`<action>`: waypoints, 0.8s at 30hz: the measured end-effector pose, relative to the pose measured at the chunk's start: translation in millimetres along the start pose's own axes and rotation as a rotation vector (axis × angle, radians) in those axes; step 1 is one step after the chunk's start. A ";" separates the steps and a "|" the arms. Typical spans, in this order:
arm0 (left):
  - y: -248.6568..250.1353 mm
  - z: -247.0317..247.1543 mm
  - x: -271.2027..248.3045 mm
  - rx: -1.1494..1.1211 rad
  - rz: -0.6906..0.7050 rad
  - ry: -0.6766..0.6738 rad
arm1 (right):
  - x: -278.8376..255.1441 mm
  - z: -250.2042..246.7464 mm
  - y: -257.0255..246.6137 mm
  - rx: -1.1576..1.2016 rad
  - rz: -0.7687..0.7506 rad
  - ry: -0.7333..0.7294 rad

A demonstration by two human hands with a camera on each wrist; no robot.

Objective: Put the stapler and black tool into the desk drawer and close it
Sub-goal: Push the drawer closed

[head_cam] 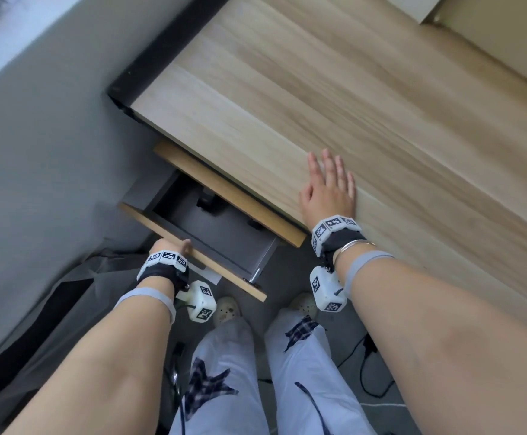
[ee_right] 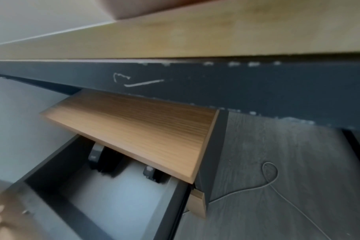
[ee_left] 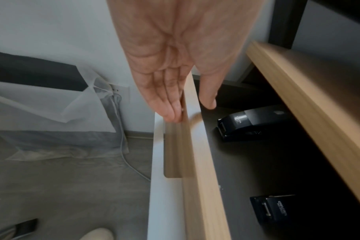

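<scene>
While we stand over a grey floor [head_cam: 287, 265] strewn with a thin cable [ee_right: 267, 183], our left hand [ee_left: 175, 65] meets the wooden front [ee_left: 201, 186] of the open drawer [head_cam: 212, 227]: straight fingers [ee_left: 164, 104] lie flat against its outer face, the thumb [ee_left: 208, 94] hangs over its top edge on the inner side, and nothing is clasped. Inside, on the dark drawer floor, two black items rest apart from each other and clear of the thumb: one black tool [ee_left: 251, 123] nearer the thumb, a second black tool [ee_left: 273, 209] further along; which is the stapler we cannot tell. Above the drawer sits a closed wooden drawer front [ee_right: 138, 129]. Beyond, our right hand [head_cam: 329, 189] lies flat, fingers relaxed, on the pale wood desk [head_cam: 318, 89], beside a grey wall [head_cam: 36, 136].
</scene>
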State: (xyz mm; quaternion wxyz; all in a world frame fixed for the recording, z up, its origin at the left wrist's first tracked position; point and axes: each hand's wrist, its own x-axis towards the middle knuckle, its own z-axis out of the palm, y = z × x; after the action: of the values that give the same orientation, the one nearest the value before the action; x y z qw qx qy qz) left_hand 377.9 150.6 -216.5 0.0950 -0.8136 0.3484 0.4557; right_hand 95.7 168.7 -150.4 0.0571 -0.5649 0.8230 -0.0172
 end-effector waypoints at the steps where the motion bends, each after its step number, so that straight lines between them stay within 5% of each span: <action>1: 6.7 2.1 3.8 -0.006 0.021 -0.008 | -0.5 1.0 -0.3 0.006 -0.001 0.018; 12: 68.8 16.2 1.6 -0.277 0.084 -0.079 | -1.2 2.1 -2.7 0.036 0.018 0.097; 18: 84.3 24.6 5.6 -0.179 0.145 -0.110 | -0.9 0.5 -3.3 0.040 0.023 0.088; 24: 100.4 33.0 0.3 -0.533 0.099 -0.132 | -0.3 0.4 -3.7 0.036 0.027 0.096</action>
State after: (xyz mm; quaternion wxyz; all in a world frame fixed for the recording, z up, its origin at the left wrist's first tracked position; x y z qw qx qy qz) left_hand 290.0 91.8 -219.1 -0.1223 -0.7604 0.2484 0.5875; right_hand 99.3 167.6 -150.4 0.0278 -0.5513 0.8318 -0.0583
